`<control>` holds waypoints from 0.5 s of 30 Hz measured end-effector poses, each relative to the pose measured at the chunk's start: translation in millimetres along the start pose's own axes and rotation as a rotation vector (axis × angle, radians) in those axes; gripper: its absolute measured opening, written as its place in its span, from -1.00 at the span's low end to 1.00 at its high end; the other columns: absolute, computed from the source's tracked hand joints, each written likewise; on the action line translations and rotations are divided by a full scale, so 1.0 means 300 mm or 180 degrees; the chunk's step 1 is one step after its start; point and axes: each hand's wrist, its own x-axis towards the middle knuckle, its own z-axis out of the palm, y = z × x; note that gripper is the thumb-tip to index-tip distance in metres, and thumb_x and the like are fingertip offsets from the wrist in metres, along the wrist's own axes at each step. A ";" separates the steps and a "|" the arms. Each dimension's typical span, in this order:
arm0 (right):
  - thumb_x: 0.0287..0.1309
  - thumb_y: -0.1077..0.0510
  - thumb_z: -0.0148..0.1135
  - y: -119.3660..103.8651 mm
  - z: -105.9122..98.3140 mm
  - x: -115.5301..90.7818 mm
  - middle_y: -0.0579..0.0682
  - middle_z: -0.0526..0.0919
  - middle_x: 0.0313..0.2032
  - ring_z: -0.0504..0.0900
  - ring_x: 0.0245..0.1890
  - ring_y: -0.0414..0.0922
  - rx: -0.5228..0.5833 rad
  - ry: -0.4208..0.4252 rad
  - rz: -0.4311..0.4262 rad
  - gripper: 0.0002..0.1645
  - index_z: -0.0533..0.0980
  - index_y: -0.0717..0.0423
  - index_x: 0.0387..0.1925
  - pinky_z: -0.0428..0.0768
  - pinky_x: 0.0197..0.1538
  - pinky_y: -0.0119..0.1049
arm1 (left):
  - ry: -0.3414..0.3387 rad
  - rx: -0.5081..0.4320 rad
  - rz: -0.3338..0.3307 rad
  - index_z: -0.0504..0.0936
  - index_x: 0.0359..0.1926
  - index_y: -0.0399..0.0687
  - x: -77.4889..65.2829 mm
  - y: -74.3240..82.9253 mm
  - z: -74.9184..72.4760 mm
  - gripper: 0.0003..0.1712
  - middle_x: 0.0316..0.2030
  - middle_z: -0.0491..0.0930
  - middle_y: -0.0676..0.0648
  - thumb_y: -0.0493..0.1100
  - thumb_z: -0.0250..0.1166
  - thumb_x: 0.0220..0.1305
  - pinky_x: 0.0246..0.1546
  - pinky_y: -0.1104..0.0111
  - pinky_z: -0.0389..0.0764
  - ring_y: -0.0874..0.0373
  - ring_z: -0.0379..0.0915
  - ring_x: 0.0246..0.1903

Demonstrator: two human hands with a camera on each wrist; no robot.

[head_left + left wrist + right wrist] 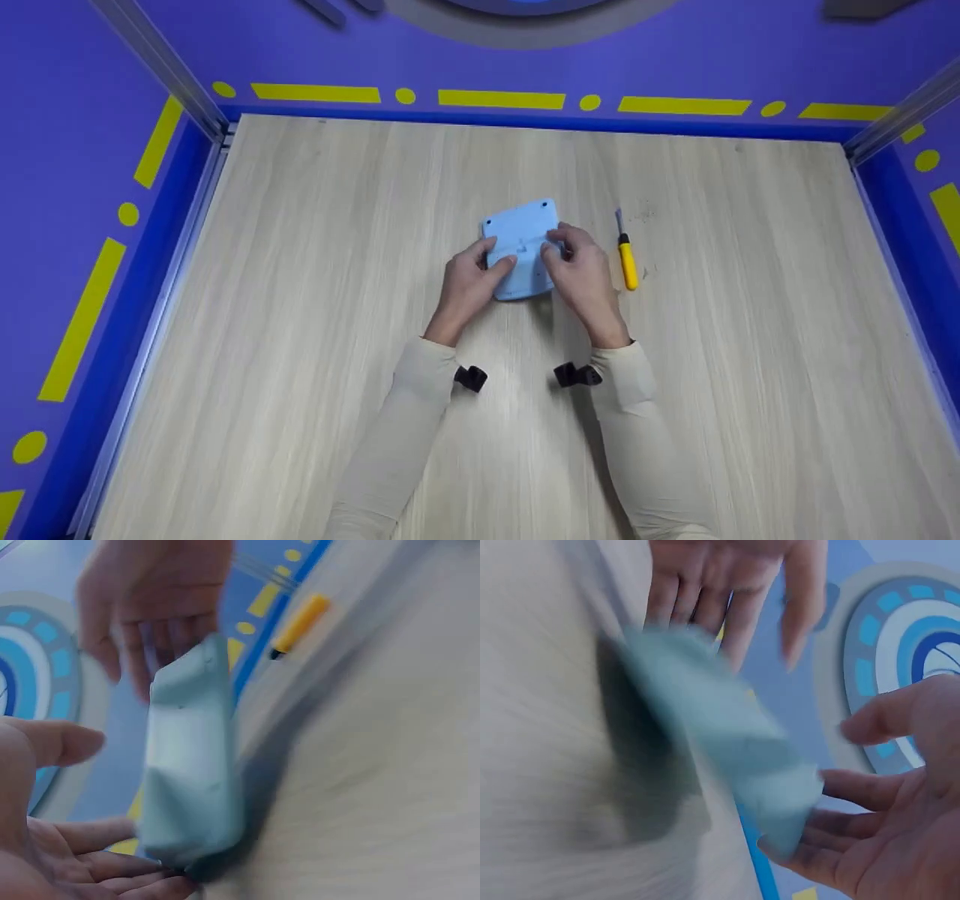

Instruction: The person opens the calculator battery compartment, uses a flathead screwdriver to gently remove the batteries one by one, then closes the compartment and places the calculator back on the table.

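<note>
Both hands hold a light blue plastic device (pixel 522 229), flat and shaped like a desk calculator, above the table. Its plain side faces up, with dark dots at the two far corners and a small mark mid-face. The left hand (pixel 469 281) has its fingers round the left edge. On the opposite edge are the fingers of the right hand (pixel 585 270). In the left wrist view, the left thumb stands off the device (pixel 191 742). The right thumb is likewise apart from the blurred device (pixel 720 720) in the right wrist view. The device's underside is hidden.
A screwdriver (pixel 628 262) with a yellow handle lies on the wooden table (pixel 337 300), right of the right hand. Several tiny dark bits (pixel 645 214) are scattered near it, too small to identify. Blue panels (pixel 510 56) with yellow marks border the table.
</note>
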 end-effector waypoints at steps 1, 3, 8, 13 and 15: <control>0.50 0.14 0.18 0.000 0.004 0.001 0.26 0.51 0.39 0.52 0.37 0.12 -0.0034 -0.0010 -0.0024 -0.54 0.57 0.32 0.28 0.51 0.39 0.00 | -0.0023 0.0050 0.0011 0.46 0.46 -0.36 0.000 -0.002 0.005 -0.32 0.45 0.41 -0.32 -0.08 0.35 0.47 0.43 0.26 0.38 -0.07 0.32 0.48; 0.50 0.16 0.20 0.001 0.011 0.003 0.26 0.47 0.42 0.48 0.41 0.13 -0.0129 -0.0022 -0.0040 -0.54 0.56 0.31 0.30 0.46 0.44 0.00 | -0.0039 0.0025 0.0034 0.40 0.50 -0.38 -0.001 -0.007 0.011 -0.29 0.48 0.36 -0.34 -0.14 0.36 0.47 0.44 0.26 0.37 -0.11 0.28 0.49; 0.48 0.17 0.25 0.002 0.019 0.010 0.27 0.46 0.41 0.47 0.40 0.11 -0.0316 -0.0116 0.0038 -0.46 0.48 0.31 0.39 0.42 0.46 0.01 | -0.0045 -0.0197 0.0004 0.38 0.51 -0.37 0.003 -0.011 0.014 -0.29 0.48 0.36 -0.35 -0.24 0.35 0.44 0.36 0.28 0.47 -0.15 0.34 0.46; 0.46 0.17 0.25 0.003 0.021 0.016 0.31 0.37 0.47 0.39 0.45 0.13 -0.0469 -0.0297 0.0220 -0.31 0.33 0.32 0.49 0.32 0.52 0.05 | -0.0075 -0.0250 -0.0117 0.41 0.52 -0.26 0.007 -0.011 0.014 -0.31 0.48 0.39 -0.30 -0.24 0.24 0.40 0.37 0.26 0.47 -0.10 0.38 0.44; 0.46 0.17 0.25 0.007 0.020 0.018 0.32 0.33 0.50 0.36 0.46 0.14 -0.0496 -0.0345 0.0303 -0.26 0.27 0.31 0.53 0.30 0.53 0.07 | -0.0062 -0.0317 -0.0185 0.42 0.52 -0.21 0.007 -0.010 0.012 -0.30 0.49 0.40 -0.25 -0.20 0.18 0.38 0.41 0.24 0.42 -0.06 0.37 0.45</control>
